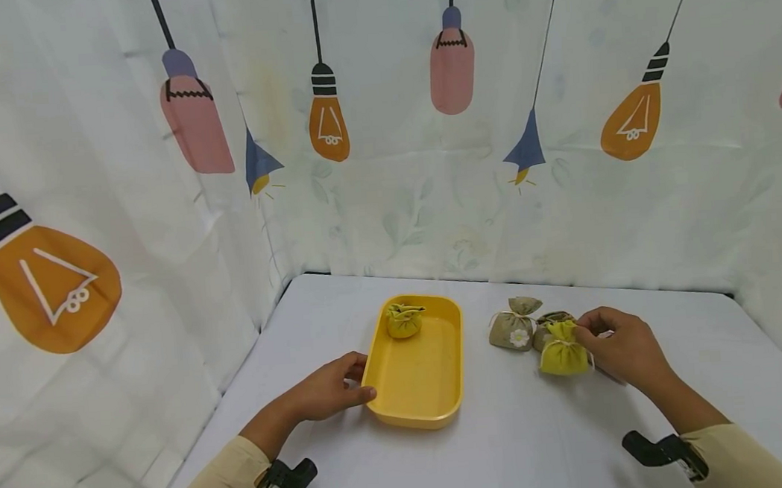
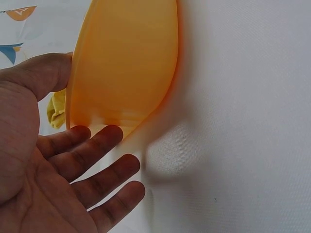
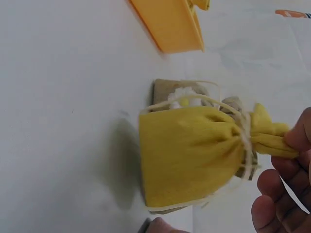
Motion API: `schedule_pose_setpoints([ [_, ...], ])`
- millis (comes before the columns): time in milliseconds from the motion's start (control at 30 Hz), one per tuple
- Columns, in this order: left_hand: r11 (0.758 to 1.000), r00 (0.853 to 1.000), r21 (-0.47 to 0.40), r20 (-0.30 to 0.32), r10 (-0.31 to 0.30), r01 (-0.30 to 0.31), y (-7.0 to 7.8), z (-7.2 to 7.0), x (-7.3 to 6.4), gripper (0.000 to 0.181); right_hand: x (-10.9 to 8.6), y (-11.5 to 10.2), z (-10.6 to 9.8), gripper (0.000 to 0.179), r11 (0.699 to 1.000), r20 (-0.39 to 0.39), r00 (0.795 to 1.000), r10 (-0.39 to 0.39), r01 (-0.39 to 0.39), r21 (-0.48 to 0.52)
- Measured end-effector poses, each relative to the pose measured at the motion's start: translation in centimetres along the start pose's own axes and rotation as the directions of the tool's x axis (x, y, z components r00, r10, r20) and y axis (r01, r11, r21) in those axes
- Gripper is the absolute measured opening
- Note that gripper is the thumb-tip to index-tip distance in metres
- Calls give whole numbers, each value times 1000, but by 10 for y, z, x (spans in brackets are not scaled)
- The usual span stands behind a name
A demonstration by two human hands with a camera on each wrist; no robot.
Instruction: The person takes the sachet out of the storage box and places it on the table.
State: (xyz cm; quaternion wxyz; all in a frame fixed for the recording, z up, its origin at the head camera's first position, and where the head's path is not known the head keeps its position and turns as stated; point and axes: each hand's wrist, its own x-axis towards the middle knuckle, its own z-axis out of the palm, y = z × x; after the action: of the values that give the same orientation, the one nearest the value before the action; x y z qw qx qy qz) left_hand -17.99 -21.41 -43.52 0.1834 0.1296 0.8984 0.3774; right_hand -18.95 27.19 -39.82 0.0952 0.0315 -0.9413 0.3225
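Observation:
My right hand (image 1: 622, 345) pinches the gathered neck of a yellow drawstring pouch (image 1: 564, 353) between thumb and fingers. In the right wrist view, the yellow pouch (image 3: 189, 155) hangs from the fingertips over its shadow, partly covering the pouches behind it. A beige pouch with a white flower (image 1: 512, 331) stands just left of it; another brownish pouch (image 1: 553, 318) is mostly hidden. My left hand (image 1: 332, 388) holds the near left edge of a yellow tray (image 1: 416, 380), thumb at the rim and fingers along the outer wall. A yellow-green pouch (image 1: 405, 322) sits at the tray's far end.
Everything lies on a table with a white cloth (image 1: 511, 446). A curtain printed with lamps (image 1: 389, 214) hangs behind the table's far edge and along the left side. Black wrist mounts (image 1: 287, 476) stick out from both sleeves.

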Motion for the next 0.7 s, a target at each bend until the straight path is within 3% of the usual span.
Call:
schedule_pose_setpoints([
  [133, 1000, 1000, 1, 0, -3, 3, 1, 0, -1, 60, 1, 2, -1, 25, 1000, -2, 1000, 16, -16, -4],
  [333, 1000, 1000, -4, 2, -1, 1, 2, 0, -2, 60, 5, -8, 0, 22, 999, -29, 998, -47, 47, -9],
  [700, 1000, 1000, 11, -3, -7, 7, 5, -1, -2, 58, 23, -27, 9, 25, 995, 67, 994, -91, 88, 50],
])
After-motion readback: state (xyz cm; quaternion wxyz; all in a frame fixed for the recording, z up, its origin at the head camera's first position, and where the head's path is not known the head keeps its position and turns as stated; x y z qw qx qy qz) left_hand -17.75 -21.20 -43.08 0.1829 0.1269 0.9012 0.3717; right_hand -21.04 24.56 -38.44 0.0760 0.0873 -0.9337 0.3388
